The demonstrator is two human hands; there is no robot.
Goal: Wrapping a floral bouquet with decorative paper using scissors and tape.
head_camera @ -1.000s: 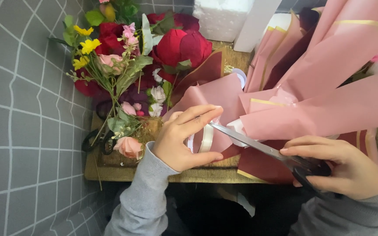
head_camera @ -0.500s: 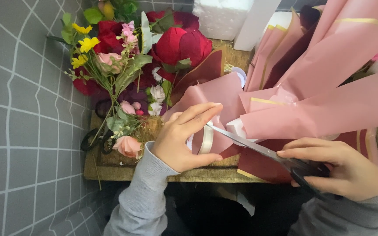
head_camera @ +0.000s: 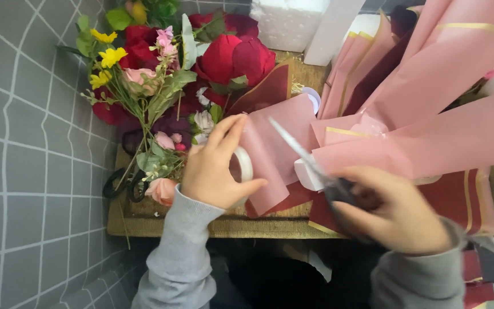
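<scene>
The right hand (head_camera: pixel 398 214), gripping scissors (head_camera: pixel 310 163), now swings blades toward eleven o'clock, freed from the tape roll (head_camera: pixel 242 166) the left hand (head_camera: pixel 212 169) clasps.

R hand (head_camera: pixel 398 212) + scissors (head_camera: pixel 315 163) motion-blurred; pink wrap (head_camera: pixel 430 131) cut off right.

Dusty pink wrapping paper (head_camera: pixel 430 137) edged in gold, dark red sheets (head_camera: pixel 458 200) beneath. Deep red roses (head_camera: pixel 235 57), yellow blossoms (head_camera: pixel 107 57), pale pink buds (head_camera: pixel 161 191). Grey wall (head_camera: pixel 24 171) gridded with white lines.

White tape roll (head_camera: pixel 246 166) upright against pink wrapping paper (head_camera: pixel 275 143); scissors (head_camera: pixel 310 163) angled, blurred.
</scene>
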